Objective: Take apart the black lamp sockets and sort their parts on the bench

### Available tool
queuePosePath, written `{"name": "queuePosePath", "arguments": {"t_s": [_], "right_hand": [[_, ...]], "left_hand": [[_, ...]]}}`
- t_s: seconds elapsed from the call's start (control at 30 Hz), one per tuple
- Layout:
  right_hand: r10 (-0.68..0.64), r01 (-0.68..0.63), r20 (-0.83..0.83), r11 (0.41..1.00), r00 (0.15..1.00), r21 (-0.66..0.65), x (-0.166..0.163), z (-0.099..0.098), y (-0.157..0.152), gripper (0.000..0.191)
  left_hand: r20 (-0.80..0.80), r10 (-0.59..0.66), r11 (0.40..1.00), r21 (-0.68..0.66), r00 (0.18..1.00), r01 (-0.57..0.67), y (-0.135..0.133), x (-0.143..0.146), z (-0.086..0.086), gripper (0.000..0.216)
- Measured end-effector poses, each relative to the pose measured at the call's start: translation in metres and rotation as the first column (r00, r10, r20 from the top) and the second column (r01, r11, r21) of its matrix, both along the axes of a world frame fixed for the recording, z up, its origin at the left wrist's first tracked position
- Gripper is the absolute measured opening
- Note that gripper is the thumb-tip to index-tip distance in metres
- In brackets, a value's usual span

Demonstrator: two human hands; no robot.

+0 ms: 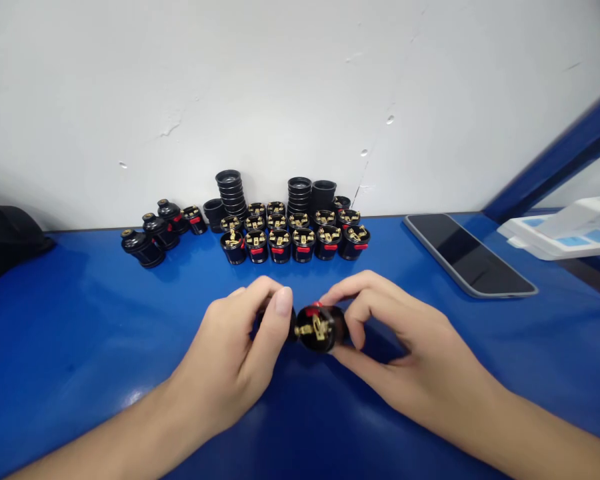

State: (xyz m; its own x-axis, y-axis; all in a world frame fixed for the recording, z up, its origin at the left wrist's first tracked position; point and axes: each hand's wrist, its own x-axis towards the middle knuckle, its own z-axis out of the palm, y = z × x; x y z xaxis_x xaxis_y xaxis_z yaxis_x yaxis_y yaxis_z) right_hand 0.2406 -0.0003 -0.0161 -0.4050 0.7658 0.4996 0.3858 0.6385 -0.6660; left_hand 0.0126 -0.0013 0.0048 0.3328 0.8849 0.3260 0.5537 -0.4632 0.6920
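Note:
Above the blue tabletop, the two hands are close together in the middle of the head view. Between the fingertips of my right hand (395,340) is a black round socket part (325,328) with brass contacts inside and a red tab at its rim. Its open end faces left. My left hand (247,347) is closed on a black piece (292,327), mostly hidden behind the thumb and fingers. The two pieces are side by side; whether they touch I cannot tell. Just beyond the hands stand rows of similar socket parts (280,247), upright with their brass contacts up.
Stacked black rings (230,190) and another black stack (300,193) stand by the white wall (280,87). Several black bell-shaped caps (145,248) are at the left. A phone (470,253) lies at the right, near a white power strip (560,237). A black cloth-like item (5,240) is far left.

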Motion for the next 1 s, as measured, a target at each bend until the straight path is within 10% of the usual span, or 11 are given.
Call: {"name": "queuePosePath", "arguments": {"t_s": [0.13,0.67,1.0], "right_hand": [[-0.080,0.069,-0.073,0.987,0.994,-0.142,-0.001,-0.006,0.001,0.031],[-0.028,0.044,0.077,0.975,0.997,-0.216,0.000,-0.003,-0.001,0.030],[-0.017,0.037,0.158,0.992,0.987,-0.124,-0.001,-0.001,-0.002,0.030]], "left_hand": [[0.085,0.012,0.997,0.070,0.996,-0.018,0.002,-0.005,-0.004,0.012],[0.089,-0.141,0.975,0.183,0.986,0.123,0.012,-0.012,-0.011,0.035],[-0.074,0.177,0.861,0.494,0.982,-0.118,0.038,-0.037,0.023,0.026]]}}
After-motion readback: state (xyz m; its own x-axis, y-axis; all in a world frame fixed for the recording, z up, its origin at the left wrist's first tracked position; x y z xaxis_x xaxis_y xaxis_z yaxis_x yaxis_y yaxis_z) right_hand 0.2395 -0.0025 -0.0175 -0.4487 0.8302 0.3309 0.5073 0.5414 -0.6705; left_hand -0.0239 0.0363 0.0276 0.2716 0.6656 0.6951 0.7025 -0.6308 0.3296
